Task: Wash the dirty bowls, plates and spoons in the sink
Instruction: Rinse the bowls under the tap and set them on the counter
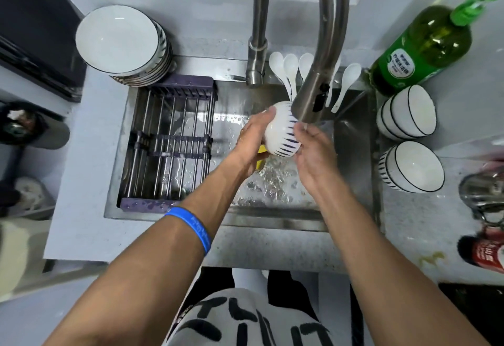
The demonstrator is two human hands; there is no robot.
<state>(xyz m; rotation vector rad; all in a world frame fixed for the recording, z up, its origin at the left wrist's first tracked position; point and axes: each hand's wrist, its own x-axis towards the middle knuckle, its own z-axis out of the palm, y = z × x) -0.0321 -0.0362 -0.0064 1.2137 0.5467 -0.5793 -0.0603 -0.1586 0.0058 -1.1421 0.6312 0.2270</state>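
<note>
Both hands, left hand (pixel 252 141) and right hand (pixel 313 152), grip the striped bowl (pixel 282 134) under the faucet (pixel 316 94).

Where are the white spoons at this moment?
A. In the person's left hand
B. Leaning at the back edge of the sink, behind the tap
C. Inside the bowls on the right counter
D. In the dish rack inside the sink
B: the spoons lean in a row against the sink's back edge, partly hidden behind the tap.
</note>
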